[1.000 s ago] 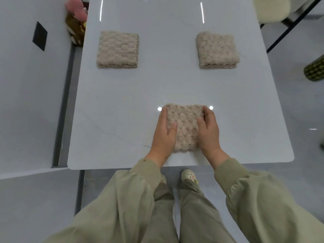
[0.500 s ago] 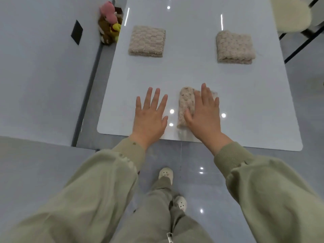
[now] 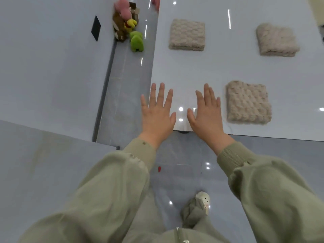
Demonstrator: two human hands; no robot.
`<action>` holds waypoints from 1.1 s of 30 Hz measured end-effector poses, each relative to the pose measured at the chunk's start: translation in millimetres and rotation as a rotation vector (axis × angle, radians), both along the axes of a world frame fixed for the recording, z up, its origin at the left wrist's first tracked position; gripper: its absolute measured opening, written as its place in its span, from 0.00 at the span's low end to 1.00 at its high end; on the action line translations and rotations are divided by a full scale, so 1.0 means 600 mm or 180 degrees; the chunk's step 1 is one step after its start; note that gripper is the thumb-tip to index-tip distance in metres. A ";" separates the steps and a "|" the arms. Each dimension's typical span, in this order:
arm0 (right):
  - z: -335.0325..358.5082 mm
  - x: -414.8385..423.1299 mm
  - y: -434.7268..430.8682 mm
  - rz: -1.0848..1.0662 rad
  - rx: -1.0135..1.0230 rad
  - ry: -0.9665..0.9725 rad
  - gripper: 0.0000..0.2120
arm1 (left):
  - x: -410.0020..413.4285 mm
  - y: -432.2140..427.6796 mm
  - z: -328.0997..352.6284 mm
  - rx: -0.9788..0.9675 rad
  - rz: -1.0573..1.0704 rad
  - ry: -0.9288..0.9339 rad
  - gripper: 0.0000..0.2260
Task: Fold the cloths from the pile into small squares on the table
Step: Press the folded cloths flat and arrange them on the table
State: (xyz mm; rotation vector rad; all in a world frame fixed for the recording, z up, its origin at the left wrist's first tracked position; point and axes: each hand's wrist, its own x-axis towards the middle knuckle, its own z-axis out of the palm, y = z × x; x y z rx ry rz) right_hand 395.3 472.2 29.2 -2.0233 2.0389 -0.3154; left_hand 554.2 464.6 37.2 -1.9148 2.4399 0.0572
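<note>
Both hands are flat with fingers spread and hold nothing: the left hand (image 3: 157, 113) is over the near left corner of the table (image 3: 228, 67), and the right hand (image 3: 206, 114) is just beside it. The nearest folded cloth (image 3: 248, 102) lies just right of the right hand, not touching it. Farther back lie two more, the back-left cloth (image 3: 187, 35) and the back-right cloth (image 3: 277, 40).

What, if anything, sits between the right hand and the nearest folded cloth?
Nothing visible. The right hand is open just left of the near cloth and apart from it, with only a strip of bare table between them.
</note>
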 end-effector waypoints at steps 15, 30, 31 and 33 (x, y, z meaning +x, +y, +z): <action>0.002 0.156 -0.129 -0.0556 0.0215 0.0269 0.29 | 0.142 -0.190 0.007 0.0308 -0.0755 0.0205 0.31; -0.033 0.036 -0.400 -0.0631 0.0156 -0.0224 0.28 | 0.013 -0.445 -0.053 0.0900 -0.0466 0.1568 0.30; -0.035 0.025 -0.414 -0.0757 0.0072 -0.0356 0.28 | 0.008 -0.455 -0.056 0.0995 -0.0389 0.1946 0.30; -0.037 0.001 -0.442 -0.1125 -0.0103 -0.0693 0.26 | -0.002 -0.482 -0.057 0.1140 -0.0148 0.2566 0.28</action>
